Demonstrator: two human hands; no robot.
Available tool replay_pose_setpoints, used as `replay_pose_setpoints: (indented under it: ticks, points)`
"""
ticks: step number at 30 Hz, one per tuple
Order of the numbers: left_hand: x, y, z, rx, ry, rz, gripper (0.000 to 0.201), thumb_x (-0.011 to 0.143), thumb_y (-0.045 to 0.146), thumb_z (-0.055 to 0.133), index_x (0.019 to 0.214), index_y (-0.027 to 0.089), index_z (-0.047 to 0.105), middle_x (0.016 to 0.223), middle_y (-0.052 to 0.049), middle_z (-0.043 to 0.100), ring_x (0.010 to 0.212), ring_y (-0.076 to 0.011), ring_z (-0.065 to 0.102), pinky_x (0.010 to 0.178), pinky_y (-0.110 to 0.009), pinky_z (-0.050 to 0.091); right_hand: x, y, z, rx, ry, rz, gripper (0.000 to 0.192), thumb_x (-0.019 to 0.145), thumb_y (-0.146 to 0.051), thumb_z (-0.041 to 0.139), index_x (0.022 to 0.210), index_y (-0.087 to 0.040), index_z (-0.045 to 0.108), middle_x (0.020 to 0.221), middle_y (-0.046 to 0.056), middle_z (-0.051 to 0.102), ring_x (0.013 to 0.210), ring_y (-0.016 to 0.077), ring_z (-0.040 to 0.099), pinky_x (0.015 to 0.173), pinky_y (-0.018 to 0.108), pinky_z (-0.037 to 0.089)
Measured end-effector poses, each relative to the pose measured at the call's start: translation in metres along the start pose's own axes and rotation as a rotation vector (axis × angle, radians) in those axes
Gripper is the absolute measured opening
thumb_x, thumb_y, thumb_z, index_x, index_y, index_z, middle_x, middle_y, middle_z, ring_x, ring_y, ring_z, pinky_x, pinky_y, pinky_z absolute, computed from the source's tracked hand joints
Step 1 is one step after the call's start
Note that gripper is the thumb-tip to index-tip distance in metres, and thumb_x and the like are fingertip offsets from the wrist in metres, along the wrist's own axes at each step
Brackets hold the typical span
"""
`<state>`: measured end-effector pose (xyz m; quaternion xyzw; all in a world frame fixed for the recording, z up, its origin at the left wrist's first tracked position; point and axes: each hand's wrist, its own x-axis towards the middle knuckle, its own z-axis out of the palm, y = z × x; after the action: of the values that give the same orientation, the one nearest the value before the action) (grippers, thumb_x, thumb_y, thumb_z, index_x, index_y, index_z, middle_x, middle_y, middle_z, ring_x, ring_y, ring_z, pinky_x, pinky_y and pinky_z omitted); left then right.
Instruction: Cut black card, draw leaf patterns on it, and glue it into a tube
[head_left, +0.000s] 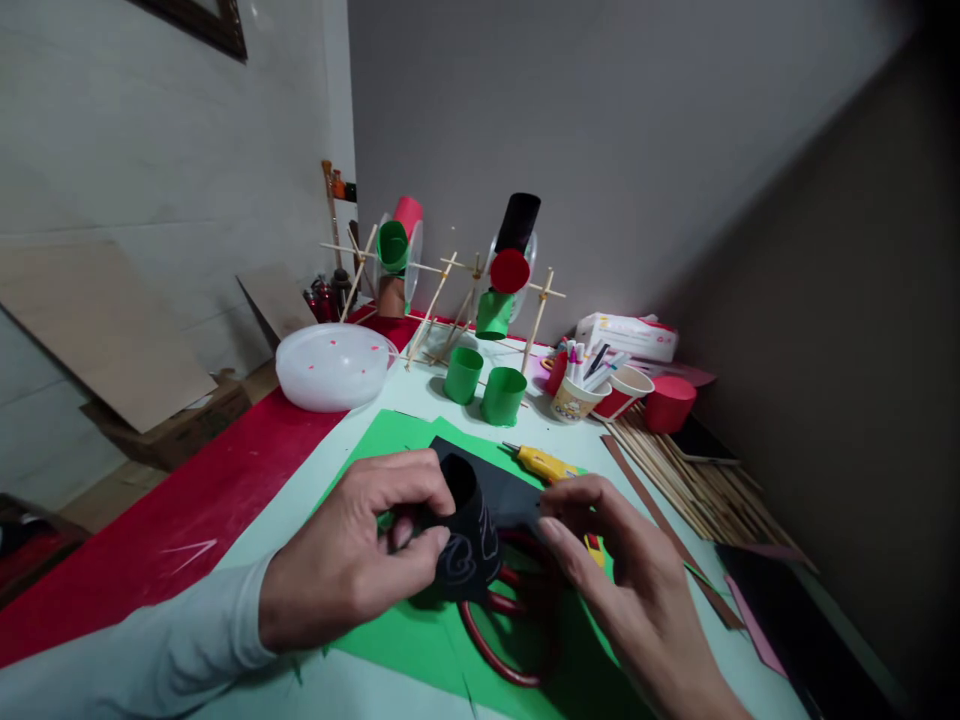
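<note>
My left hand (360, 560) grips a black paper sheet (480, 520) that is curled into a tube, with thumb and fingers pinching the rolled end. My right hand (630, 590) presses the loose flat end of the same black sheet with its fingertips. Below the roll lie red-handled scissors (499, 640) on a green paper sheet (420, 640). A yellow glue gun (544, 463) rests just beyond my right fingers.
Two green paper tubes (484, 385) stand mid-table. Behind them is a stick frame (450, 300) carrying green, red and black tubes. A white plastic bowl (334, 365) sits left, cups of markers (592, 385) and a bundle of wooden sticks (697, 480) right.
</note>
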<state>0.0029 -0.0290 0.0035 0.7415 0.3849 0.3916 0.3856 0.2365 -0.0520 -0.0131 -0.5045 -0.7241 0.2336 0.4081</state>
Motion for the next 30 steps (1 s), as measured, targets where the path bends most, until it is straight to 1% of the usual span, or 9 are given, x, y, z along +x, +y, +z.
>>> replay_pose_setpoints:
  ticks: [4,6,10,16,21,23,25,28,30]
  points:
    - [-0.001,0.006,0.006,0.183,-0.147,0.187,0.016,0.074,0.006,0.053,0.067,0.020,0.050,0.069,0.003,0.048,0.060,-0.0109,0.046,0.053,-0.023,0.035,-0.003,-0.012,0.000,-0.088,-0.052,-0.330,0.031,0.093,-0.021,0.064,0.123,-0.026,0.058,0.116,0.008,0.062,0.101,0.0224,0.060,0.083,0.034,0.049]
    - [-0.002,0.008,0.010,0.277,-0.187,0.291,0.017,0.073,0.004,0.050,0.066,0.019,0.049,0.068,0.002,0.049,0.063,-0.0116,0.049,0.056,-0.023,0.036,-0.004,-0.018,0.001,-0.135,-0.111,-0.434,0.032,0.092,-0.019,0.065,0.124,-0.023,0.060,0.121,0.010,0.061,0.109,0.0236,0.058,0.091,0.036,0.047]
    - [-0.002,0.009,0.014,0.399,-0.222,0.422,0.017,0.071,0.002,0.048,0.065,0.018,0.050,0.069,0.000,0.052,0.066,-0.0128,0.051,0.058,-0.024,0.036,-0.001,-0.021,0.003,-0.209,-0.159,-0.514,0.010,0.094,-0.013,0.060,0.100,-0.016,0.067,0.106,0.011,0.065,0.093,0.0209,0.058,0.083,0.035,0.046]
    - [0.003,0.010,0.014,0.382,-0.149,0.461,0.018,0.076,0.001,0.051,0.070,0.016,0.059,0.073,-0.001,0.052,0.068,-0.0124,0.051,0.060,-0.024,0.040,0.001,-0.013,0.006,-0.102,-0.112,-0.559,0.014,0.094,-0.009,0.057,0.089,-0.013,0.069,0.079,0.007,0.064,0.071,0.0166,0.050,0.064,0.030,0.042]
    - [0.004,0.003,0.014,0.280,0.159,0.380,0.028,0.091,0.012,0.058,0.114,0.026,0.067,0.121,-0.004,0.059,0.103,-0.0153,0.059,0.086,-0.024,0.047,0.002,-0.007,0.013,0.259,0.109,-0.191,0.014,0.090,-0.017,0.066,0.077,-0.017,0.071,0.071,0.001,0.064,0.066,0.0135,0.056,0.063,0.025,0.043]
    - [0.005,-0.002,0.011,0.218,0.339,0.251,0.021,0.092,0.021,0.061,0.110,0.030,0.066,0.115,0.000,0.061,0.092,-0.0128,0.059,0.079,-0.021,0.047,0.003,-0.003,0.016,0.426,0.194,0.032,0.017,0.087,-0.026,0.070,0.072,-0.019,0.072,0.069,0.000,0.063,0.065,0.0131,0.056,0.060,0.024,0.042]
    - [0.005,-0.006,0.009,0.081,0.441,0.041,0.008,0.092,0.034,0.062,0.095,0.027,0.064,0.089,0.003,0.060,0.070,-0.0108,0.054,0.061,-0.020,0.045,0.004,0.002,0.017,0.596,0.232,0.216,0.020,0.084,-0.035,0.074,0.071,-0.020,0.074,0.065,-0.002,0.061,0.062,0.0119,0.053,0.058,0.023,0.041]
    - [0.004,-0.011,0.011,-0.137,0.387,-0.247,0.028,0.089,0.052,0.061,0.084,0.024,0.060,0.070,0.004,0.053,0.056,-0.0110,0.044,0.046,-0.020,0.036,0.006,0.010,0.019,0.798,0.270,0.370,0.024,0.080,-0.041,0.079,0.073,-0.019,0.075,0.063,-0.003,0.060,0.061,0.0105,0.049,0.059,0.022,0.040]
    - [0.002,-0.012,0.018,-0.200,0.304,-0.315,0.034,0.087,0.057,0.061,0.087,0.023,0.064,0.066,0.004,0.052,0.055,-0.0112,0.043,0.045,-0.020,0.035,0.006,0.014,0.019,0.873,0.304,0.412,0.024,0.077,-0.042,0.081,0.076,-0.019,0.077,0.067,-0.002,0.062,0.064,0.0107,0.050,0.061,0.021,0.041]
